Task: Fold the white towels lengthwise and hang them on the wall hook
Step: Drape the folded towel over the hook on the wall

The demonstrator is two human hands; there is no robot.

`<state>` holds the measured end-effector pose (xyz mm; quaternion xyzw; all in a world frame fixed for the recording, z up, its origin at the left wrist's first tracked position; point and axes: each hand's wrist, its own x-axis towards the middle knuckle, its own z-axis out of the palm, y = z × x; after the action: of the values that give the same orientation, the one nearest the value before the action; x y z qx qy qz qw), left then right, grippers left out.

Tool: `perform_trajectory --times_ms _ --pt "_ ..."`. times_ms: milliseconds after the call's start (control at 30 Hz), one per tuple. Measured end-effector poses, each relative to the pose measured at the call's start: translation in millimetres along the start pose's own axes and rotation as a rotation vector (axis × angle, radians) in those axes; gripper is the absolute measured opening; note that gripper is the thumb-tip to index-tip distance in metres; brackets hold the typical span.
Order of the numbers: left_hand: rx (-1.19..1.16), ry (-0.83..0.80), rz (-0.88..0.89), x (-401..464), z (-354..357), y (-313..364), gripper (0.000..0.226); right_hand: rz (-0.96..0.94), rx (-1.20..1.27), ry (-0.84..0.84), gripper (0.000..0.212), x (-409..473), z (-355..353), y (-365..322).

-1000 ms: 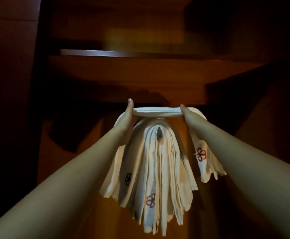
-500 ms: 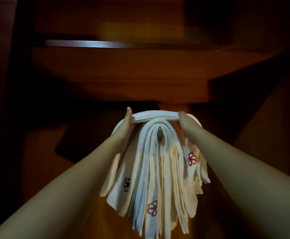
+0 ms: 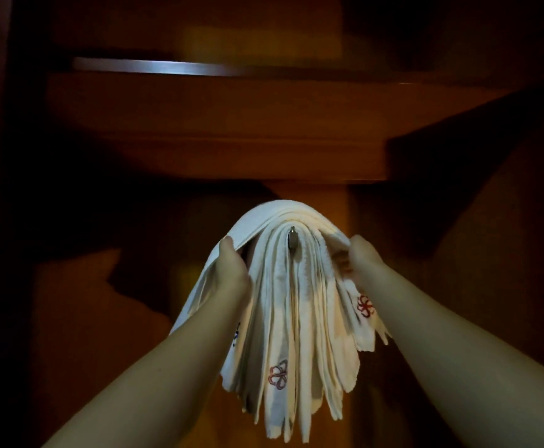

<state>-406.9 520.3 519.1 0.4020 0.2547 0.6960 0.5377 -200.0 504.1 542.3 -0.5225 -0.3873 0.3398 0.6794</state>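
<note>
Left hand point(image 3: 232, 273) and right hand point(image 3: 363, 260) each clench an end of the top folded white cotton towel point(image 3: 280, 215), now pulled down snug over the small metal wall hook point(image 3: 292, 238); a second ago it was stretched flat above. That towel looks hung. It caps a bundle of embroidered white towels point(image 3: 296, 334) against the dim reddish wooden wall panel point(image 3: 312, 192), under a wooden shelf point(image 3: 215, 124).
</note>
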Motion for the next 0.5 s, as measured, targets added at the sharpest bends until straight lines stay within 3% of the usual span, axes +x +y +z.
perform_trajectory --times_ms 133,367,500 --pt "0.132 0.089 -0.031 -13.9 -4.1 -22.7 0.059 0.028 0.030 -0.021 0.035 -11.8 6.6 22.4" --pt "0.084 0.195 -0.121 -32.6 11.1 -31.0 0.052 0.179 0.171 -0.112 0.053 -36.7 28.7 44.0" --pt "-0.039 0.175 -0.180 -42.2 -17.0 -32.4 0.051 0.185 0.179 -0.114 0.042 -46.2 18.8 39.2"
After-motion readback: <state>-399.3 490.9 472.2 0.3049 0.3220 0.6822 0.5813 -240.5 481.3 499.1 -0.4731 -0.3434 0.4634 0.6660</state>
